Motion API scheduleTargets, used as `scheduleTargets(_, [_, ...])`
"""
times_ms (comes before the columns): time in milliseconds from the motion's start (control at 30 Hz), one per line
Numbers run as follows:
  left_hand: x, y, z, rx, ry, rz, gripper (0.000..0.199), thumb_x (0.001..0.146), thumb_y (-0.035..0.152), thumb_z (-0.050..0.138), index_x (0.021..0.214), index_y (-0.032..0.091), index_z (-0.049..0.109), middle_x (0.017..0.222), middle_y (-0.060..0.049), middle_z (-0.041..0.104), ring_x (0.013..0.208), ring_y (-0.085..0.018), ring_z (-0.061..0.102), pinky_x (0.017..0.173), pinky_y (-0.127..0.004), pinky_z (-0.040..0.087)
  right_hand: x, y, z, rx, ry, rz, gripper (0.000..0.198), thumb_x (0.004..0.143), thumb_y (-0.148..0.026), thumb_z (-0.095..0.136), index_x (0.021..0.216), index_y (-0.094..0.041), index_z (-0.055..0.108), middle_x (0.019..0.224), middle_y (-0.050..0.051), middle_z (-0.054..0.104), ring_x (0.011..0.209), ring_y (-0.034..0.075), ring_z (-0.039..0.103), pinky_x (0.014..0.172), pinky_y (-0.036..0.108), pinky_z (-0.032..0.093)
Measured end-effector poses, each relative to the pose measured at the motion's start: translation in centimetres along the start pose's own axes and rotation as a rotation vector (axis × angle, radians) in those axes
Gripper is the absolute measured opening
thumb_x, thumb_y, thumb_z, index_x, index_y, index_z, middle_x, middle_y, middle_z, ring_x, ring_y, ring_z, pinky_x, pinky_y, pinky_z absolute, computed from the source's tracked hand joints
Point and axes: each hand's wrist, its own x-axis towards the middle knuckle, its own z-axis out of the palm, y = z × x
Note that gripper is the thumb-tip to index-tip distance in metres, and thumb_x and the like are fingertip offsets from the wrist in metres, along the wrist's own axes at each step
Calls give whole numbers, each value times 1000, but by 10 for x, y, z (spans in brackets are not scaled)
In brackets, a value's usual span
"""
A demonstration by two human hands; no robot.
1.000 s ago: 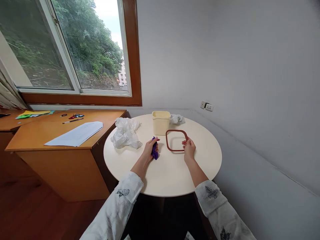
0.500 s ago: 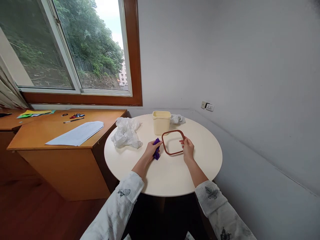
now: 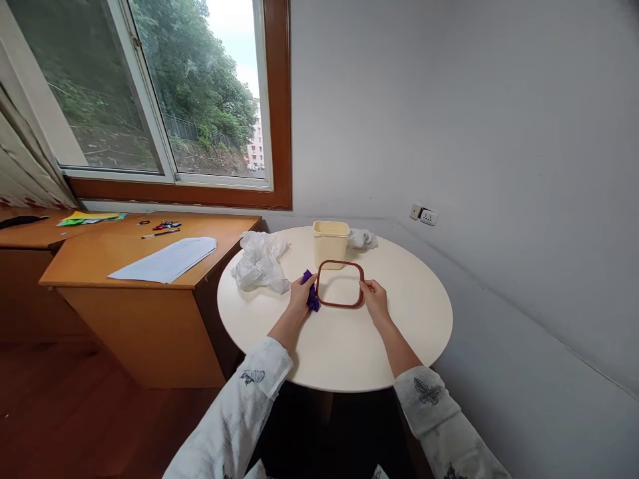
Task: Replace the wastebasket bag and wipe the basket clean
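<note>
A reddish-brown square frame with rounded corners [image 3: 341,306] is held up over the round white table [image 3: 339,359]. My right hand [image 3: 375,299] pinches its right side between thumb and fingers. Bunched in my left hand [image 3: 299,294] is a purple cloth [image 3: 313,299], and that hand's fingertips meet the frame's left side. The middle of the frame is open, with the tabletop showing through. Just behind the frame stands a cream plastic bin [image 3: 331,243], its lower front partly crossed by the frame's top edge.
A crumpled clear plastic bag [image 3: 260,263] lies at the table's left, and a greyish crumpled bag [image 3: 362,239] sits behind the bin. On the wooden desk [image 3: 124,303] to the left are papers [image 3: 167,259] and a pen [image 3: 160,233]. A wall socket [image 3: 428,217] is at the right.
The frame has turned to face me more squarely and shifted slightly left relative to the bin. My right hand's fingers have closed in on its side. The view has swung a little left.
</note>
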Motion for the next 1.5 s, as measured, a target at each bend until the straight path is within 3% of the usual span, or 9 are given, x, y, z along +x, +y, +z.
scheduleTargets(233, [4,-2,-3,-68,8,-6,33,59,40,73,74,14,57,48,9,39,39,-4,37,39,-18,32,2,-2,0,139,-30,92,26,63,-41,67,72,-18,58,57,-5,51,48,8,39,45,23,31])
scheduleTargets(433, [8,-2,-3,-128,4,-6,34,61,41,71,76,14,57,48,9,38,38,-3,36,39,-18,32,12,0,-6,364,136,169,24,68,-37,65,68,-18,49,50,-9,42,42,5,38,38,20,30])
scheduleTargets(633, [9,-3,-1,-162,-6,-20,31,64,41,69,75,14,58,47,8,41,38,-4,37,38,-18,31,21,3,-14,556,297,253,18,73,-27,63,67,-16,49,50,-7,49,49,7,54,45,18,43])
scheduleTargets(833, [12,-3,5,-198,-20,-37,29,66,40,68,73,14,57,44,9,39,36,-3,34,37,-17,28,25,3,-23,666,367,274,14,78,-20,57,68,-15,50,54,-3,56,59,10,63,56,19,52])
scheduleTargets(1033, [10,-2,7,-204,-31,-41,30,67,40,68,75,14,57,45,8,41,37,-4,35,38,-17,29,28,4,-30,724,401,305,11,81,-19,54,73,-14,49,57,-1,57,63,12,66,66,25,57])
scheduleTargets(1500, [9,-2,7,-210,-26,-45,29,68,41,66,75,14,57,46,8,41,37,-4,36,38,-17,30,28,1,-31,701,385,367,7,81,-19,53,79,-14,49,54,-2,57,58,13,65,65,25,58])
